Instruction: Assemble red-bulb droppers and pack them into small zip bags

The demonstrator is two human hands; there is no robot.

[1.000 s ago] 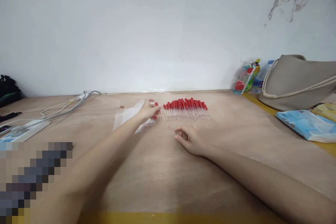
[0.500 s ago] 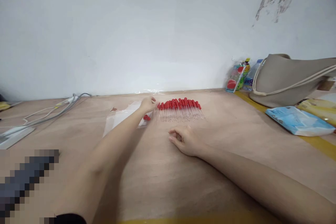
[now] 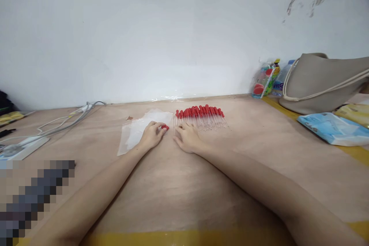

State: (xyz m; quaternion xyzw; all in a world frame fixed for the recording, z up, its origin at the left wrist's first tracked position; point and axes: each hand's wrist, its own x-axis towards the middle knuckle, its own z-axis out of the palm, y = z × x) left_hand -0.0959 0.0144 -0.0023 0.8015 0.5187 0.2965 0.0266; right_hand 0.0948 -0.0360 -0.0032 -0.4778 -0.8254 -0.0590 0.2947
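Observation:
A row of droppers (image 3: 201, 112) with red rubber bulbs and thin clear tubes lies side by side on the table, bulbs toward the wall. My left hand (image 3: 151, 135) rests over the front of some thin clear plastic bags, thumb and fingertips closed around small loose red rubber bulbs (image 3: 165, 127). How many bulbs its fingers touch cannot be made out. At the lower left end of the row, my right hand (image 3: 188, 138) lies with thumb and fingers apart, fingertips beside the clear tubes. The fingers cover some tube ends.
The plastic bags (image 3: 129, 138) lie flat left of the row. Cables run to a white power strip (image 3: 31, 148) at left. On the right stand bottles (image 3: 265, 82), a grey bag (image 3: 323, 80) and a blue tissue pack (image 3: 334, 128). Yellow tape (image 3: 144, 238) marks the front edge.
My left hand has drawn back from the row's far left end to the loose red bulbs. My right hand has moved forward and left to the tubes. The view has shifted slightly.

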